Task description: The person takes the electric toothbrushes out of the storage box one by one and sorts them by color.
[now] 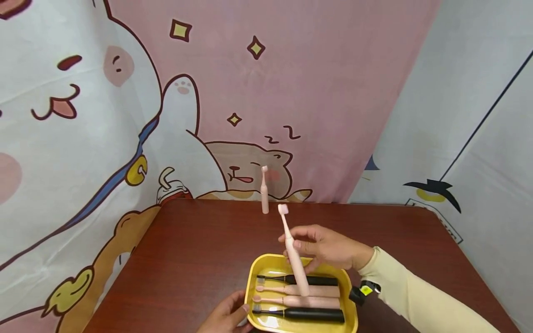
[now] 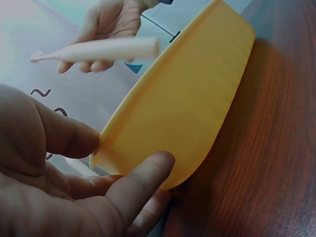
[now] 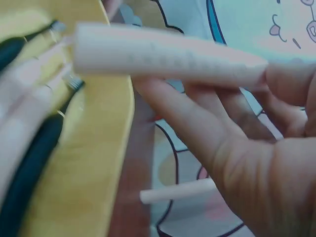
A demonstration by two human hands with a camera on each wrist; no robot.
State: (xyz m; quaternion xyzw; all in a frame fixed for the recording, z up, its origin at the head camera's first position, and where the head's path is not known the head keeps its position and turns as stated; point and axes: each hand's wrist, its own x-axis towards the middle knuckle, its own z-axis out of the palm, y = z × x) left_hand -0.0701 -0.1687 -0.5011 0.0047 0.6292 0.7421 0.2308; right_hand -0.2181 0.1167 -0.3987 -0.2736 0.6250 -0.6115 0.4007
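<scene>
My right hand (image 1: pixel 329 247) holds a pale pink electric toothbrush (image 1: pixel 296 263) above a yellow tray (image 1: pixel 351 296), its brush head pointing up and away. Inside the tray lie two black toothbrushes (image 1: pixel 314 315) and two pink toothbrushes (image 1: pixel 312 302), side by side with their heads to the left. My left hand (image 1: pixel 226 314) grips the tray's left side; in the left wrist view its thumb and fingers pinch the tray wall (image 2: pixel 173 108). The right wrist view shows the held toothbrush's handle (image 3: pixel 163 54) close up, slightly blurred.
Another pink toothbrush (image 1: pixel 264 196) stands upright near the far edge of the brown wooden table (image 1: pixel 195 249). Behind the table hangs a cartoon-printed cloth (image 1: pixel 325 92). A dark band with a small device (image 1: pixel 364 291) is on the right wrist.
</scene>
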